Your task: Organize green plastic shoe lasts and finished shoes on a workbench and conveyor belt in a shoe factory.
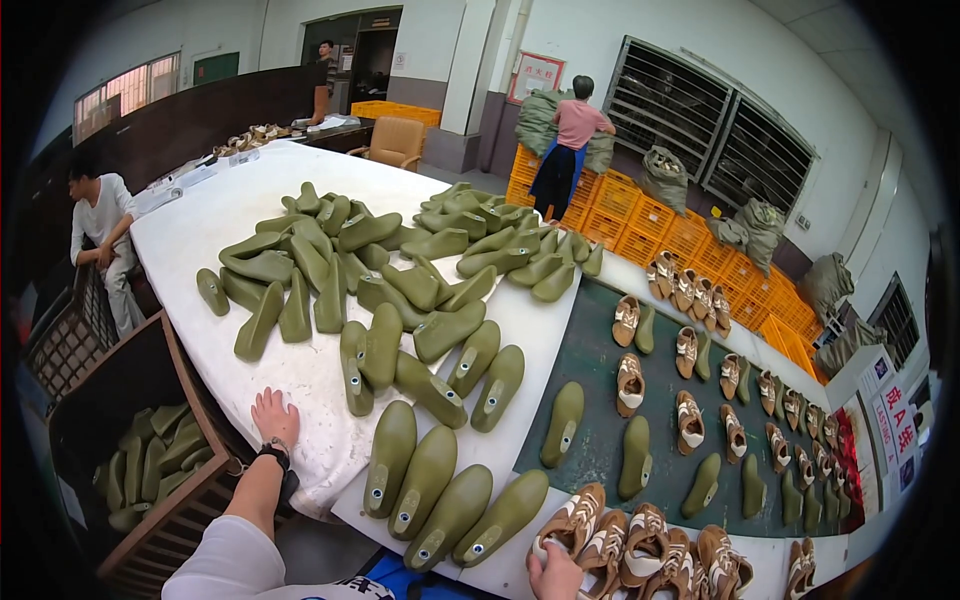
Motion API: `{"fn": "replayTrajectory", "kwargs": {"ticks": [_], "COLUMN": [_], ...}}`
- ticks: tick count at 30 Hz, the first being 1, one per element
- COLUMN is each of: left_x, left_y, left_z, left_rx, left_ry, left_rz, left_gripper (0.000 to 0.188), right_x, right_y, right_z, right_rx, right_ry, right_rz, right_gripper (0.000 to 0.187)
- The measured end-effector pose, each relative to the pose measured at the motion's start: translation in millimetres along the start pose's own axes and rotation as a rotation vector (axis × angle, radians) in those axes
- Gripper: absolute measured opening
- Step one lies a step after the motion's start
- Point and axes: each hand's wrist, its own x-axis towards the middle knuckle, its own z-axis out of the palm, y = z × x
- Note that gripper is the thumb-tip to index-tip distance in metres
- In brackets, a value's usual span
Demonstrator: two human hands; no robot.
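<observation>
My left hand (275, 415) rests flat with fingers spread on the white cloth-covered table (330, 450), wearing a dark wristband. Just beyond it lies a large heap of green shoe lasts (380, 345). Several more lasts (465, 515) stand in a row along the near edge, between my hands. At the lower edge my right hand (555, 578) is closed at the heel of a brown-and-white sneaker (572, 518), its fingers partly hidden. Beside that shoe sits a cluster of similar sneakers (645, 545).
A dark green conveyor belt (590, 380) on the right carries sneakers and lasts in rows. A brown crate (190, 500) at lower left holds more lasts. Orange crates (690, 245) and sacks line the far wall. One person stands there; another sits at the left.
</observation>
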Motion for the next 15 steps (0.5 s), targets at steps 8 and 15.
{"fn": "replayTrajectory", "kwargs": {"ticks": [8, 15], "left_x": [-0.5, -0.1], "left_y": [2.4, 1.4], "left_z": [1.0, 2.5], "left_rx": [-0.017, -0.006], "left_ry": [0.027, 0.03], "left_rz": [0.019, 0.025], "left_gripper": [0.038, 0.037], "right_x": [2.2, 4.2], "right_y": [-0.4, 9.3], "right_z": [-1.8, 8.3], "right_rx": [-0.028, 0.001], "right_ry": [-0.019, 0.017], "right_rz": [0.009, -0.025], "right_gripper": [0.024, 0.025]}}
